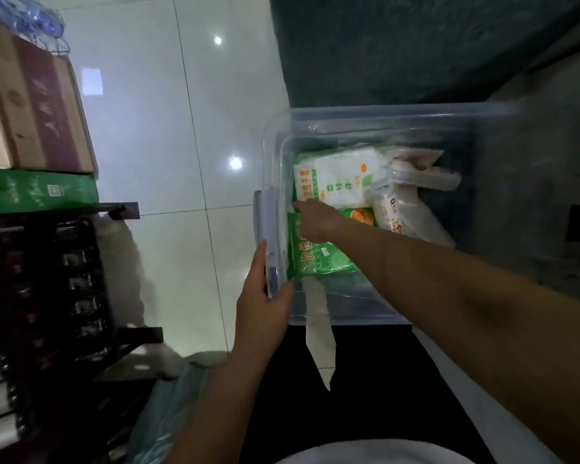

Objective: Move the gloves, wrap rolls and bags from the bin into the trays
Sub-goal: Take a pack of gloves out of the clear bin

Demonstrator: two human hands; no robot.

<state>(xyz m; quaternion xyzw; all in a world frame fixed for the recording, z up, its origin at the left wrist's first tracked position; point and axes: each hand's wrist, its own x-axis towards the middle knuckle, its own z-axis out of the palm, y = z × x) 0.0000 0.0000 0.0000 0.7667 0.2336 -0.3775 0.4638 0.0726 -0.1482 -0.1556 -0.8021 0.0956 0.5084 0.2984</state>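
Your L hand (262, 296) clamps left rim of clear bin (349, 117), fingers outside, thumb in. R hand (315, 220) inside bin on green pack (318, 259), by white pack (335, 179); can't tell if fingers pinch.

The bin (382, 115) is clear, smooth, glossy plastic. The green pack (318, 259) and white pack (335, 175) inside are shiny, crinkled plastic film. Floor tiles (168, 128) are polished and mirror-glossy. The boxes (37, 112) are matt cardboard. The black trays (74, 262) glint like plastic

Clear bin (315, 118); green pack (318, 259); white-orange pack (335, 175).
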